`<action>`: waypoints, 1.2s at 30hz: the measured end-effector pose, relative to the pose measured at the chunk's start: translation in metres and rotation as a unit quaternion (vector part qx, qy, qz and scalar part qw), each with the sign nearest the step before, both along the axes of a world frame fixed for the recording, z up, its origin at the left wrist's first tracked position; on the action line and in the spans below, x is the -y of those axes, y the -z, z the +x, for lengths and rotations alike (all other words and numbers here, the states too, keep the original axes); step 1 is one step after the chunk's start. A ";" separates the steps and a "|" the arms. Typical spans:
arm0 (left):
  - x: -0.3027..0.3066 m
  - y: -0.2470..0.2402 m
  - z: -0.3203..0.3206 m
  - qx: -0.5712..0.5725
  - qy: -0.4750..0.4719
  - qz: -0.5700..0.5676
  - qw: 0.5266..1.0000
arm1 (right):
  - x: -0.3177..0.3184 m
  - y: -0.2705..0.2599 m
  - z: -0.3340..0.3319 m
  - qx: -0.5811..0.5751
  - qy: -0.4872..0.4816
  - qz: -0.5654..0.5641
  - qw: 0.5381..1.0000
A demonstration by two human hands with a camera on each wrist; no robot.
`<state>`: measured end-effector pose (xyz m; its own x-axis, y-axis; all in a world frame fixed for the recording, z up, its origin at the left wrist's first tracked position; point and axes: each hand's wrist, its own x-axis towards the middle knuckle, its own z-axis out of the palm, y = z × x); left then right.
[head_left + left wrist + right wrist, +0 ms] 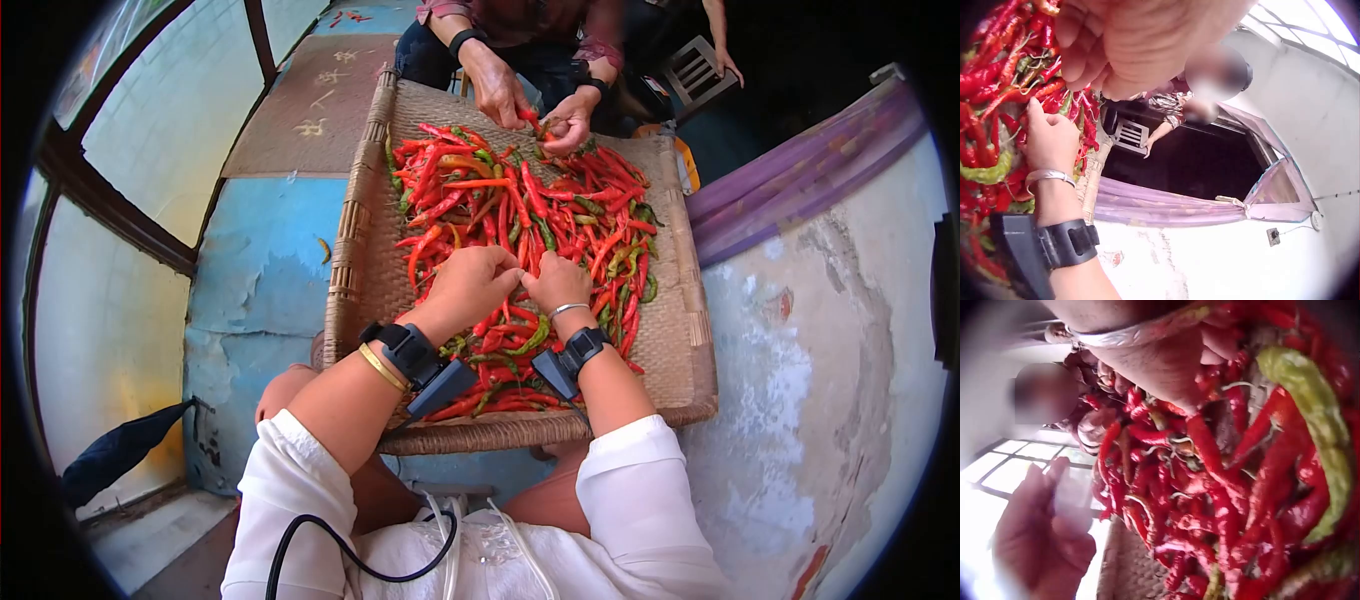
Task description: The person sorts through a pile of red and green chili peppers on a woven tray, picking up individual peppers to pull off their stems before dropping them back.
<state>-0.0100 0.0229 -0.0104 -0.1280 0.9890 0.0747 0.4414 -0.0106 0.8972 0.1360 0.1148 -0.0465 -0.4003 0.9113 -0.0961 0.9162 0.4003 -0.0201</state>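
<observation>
red chillies (525,200) are heaped in the woven tray (678,330), presumably contained by its rim; left hand (466,290) and right hand (560,284) are held together above, fingers bent, but whether anything is pinched can't be told.

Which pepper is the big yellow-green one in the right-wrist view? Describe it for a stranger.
Find the woven tray heaped with red peppers. Near that picture's right edge, a long, bumpy pepper arches downward. Its bright yellow-green skin separates it from red neighbours and the duller green pepper below.
</observation>
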 end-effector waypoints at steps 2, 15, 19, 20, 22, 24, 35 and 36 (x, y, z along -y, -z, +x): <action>0.001 -0.005 -0.001 0.006 0.000 -0.010 1.000 | -0.002 0.005 0.003 -0.002 0.004 0.000 1.000; 0.000 0.001 -0.002 -0.051 0.035 -0.027 0.998 | 0.006 -0.060 0.044 -0.288 0.054 -0.321 0.901; 0.001 0.000 0.000 -0.004 0.054 -0.070 0.996 | 0.012 -0.091 0.035 -0.352 0.007 -0.351 0.868; -0.001 0.005 0.002 0.156 0.066 -0.099 0.981 | 0.017 -0.096 0.030 -0.354 -0.002 -0.370 0.859; 0.001 -0.002 0.002 0.343 0.095 -0.140 0.924 | 0.027 -0.097 0.022 -0.366 -0.029 -0.400 0.840; 0.003 -0.013 0.005 0.439 0.037 -0.178 0.880 | 0.033 -0.089 0.019 -0.361 -0.063 -0.417 0.832; -0.004 0.002 -0.002 0.532 -0.039 -0.140 0.834 | 0.033 -0.067 0.045 -0.357 -0.059 -0.487 0.795; -0.003 0.000 -0.002 0.533 -0.039 -0.139 0.834 | 0.031 -0.072 0.045 -0.349 -0.060 -0.473 0.806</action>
